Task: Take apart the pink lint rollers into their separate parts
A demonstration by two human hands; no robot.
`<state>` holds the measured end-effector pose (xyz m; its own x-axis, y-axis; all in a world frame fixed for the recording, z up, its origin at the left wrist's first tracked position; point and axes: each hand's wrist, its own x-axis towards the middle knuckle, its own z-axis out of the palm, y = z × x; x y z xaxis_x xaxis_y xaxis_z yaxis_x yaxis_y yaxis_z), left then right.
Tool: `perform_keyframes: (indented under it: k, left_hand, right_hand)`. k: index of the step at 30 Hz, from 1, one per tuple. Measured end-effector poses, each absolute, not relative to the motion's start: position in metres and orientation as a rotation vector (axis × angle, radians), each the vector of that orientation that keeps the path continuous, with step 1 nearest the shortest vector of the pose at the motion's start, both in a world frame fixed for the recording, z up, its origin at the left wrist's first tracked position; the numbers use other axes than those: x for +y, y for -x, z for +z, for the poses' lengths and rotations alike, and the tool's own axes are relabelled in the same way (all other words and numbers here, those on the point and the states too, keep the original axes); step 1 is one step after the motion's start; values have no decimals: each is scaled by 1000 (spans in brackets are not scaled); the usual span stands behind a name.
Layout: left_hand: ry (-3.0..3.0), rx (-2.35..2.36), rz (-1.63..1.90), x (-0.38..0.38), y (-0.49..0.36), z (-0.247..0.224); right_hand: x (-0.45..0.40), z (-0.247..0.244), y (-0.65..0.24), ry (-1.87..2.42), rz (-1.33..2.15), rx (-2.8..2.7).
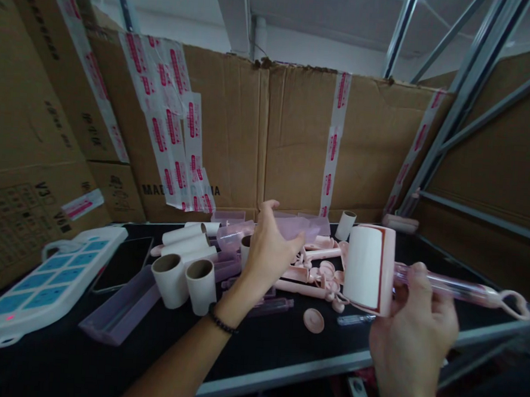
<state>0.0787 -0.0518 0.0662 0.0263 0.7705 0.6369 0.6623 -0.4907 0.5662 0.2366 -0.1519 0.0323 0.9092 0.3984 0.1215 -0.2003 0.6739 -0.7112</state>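
Observation:
My right hand (414,327) is closed around the clear pink handle of a lint roller (368,268), just beyond the table's front edge. Its white roll sits in a pink frame, and a heart-shaped loop ends the handle. Over the middle of the table, my left hand (271,244) is open, thumb and fingers apart, at a translucent purple cover (292,227). Whether it touches that cover, I cannot tell. Pink plastic parts (305,276) lie in a heap to its right. White paper rolls (169,279) stand and lie to its left, among more purple covers.
A white power strip (53,281) and a dark phone (124,265) lie at the left, near a long purple cover (123,306). Cardboard walls (295,140) enclose the back and sides. A loose pink disc (314,321) and clear tube (355,319) lie near the front edge.

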Motion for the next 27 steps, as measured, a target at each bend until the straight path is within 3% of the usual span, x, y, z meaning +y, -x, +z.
perform_keyframes:
  k: [4, 14, 21, 26, 27]
  left_hand:
    - [-2523, 1666, 1169, -31, -92, 55]
    - [-2722, 1688, 809, -5, -107, 36]
    - [-2630, 1541, 966, -20, -101, 35]
    - [-2434, 1276, 1250, -80, -91, 59]
    - [-2193, 1049, 1317, -97, -90, 63]
  right_hand:
    - [-153, 26, -234, 769, 386, -310]
    - [-151, 22, -225, 823, 539, -306]
    - [-146, 17, -223, 761, 715, -362]
    - [-152, 22, -218, 704, 774, -449]
    - [-154, 24, -215, 696, 781, -477]
